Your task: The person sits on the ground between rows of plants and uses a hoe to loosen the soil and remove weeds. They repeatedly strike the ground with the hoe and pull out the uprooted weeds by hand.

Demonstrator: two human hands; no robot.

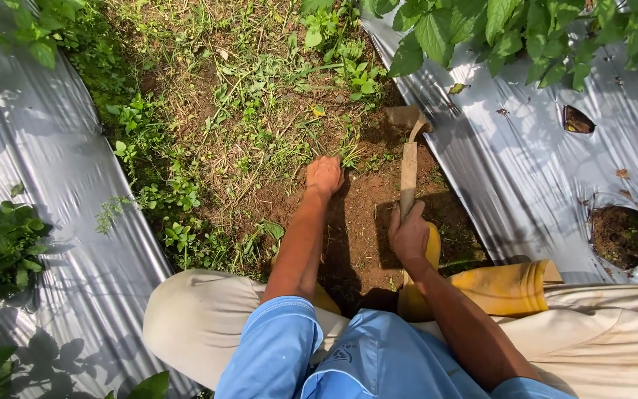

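I squat over a strip of bare brown soil (367, 214) between two sheets of silver plastic mulch. My left hand (324, 175) is closed on a tuft of green weeds (348, 151) at ground level. My right hand (408, 235) grips the wooden handle of a small hand hoe (408, 166). The hoe's metal blade (405, 116) rests on the soil just right of the tuft. Both forearms reach out from blue sleeves.
Silver mulch sheets lie at left (31, 148) and right (526, 162), the right one with planting holes (620, 235). Weedy ground (223, 111) stretches ahead. Leafy plants (526, 29) overhang at top right. A yellow rubber boot (500, 288) and beige trousers (201, 318) show below.
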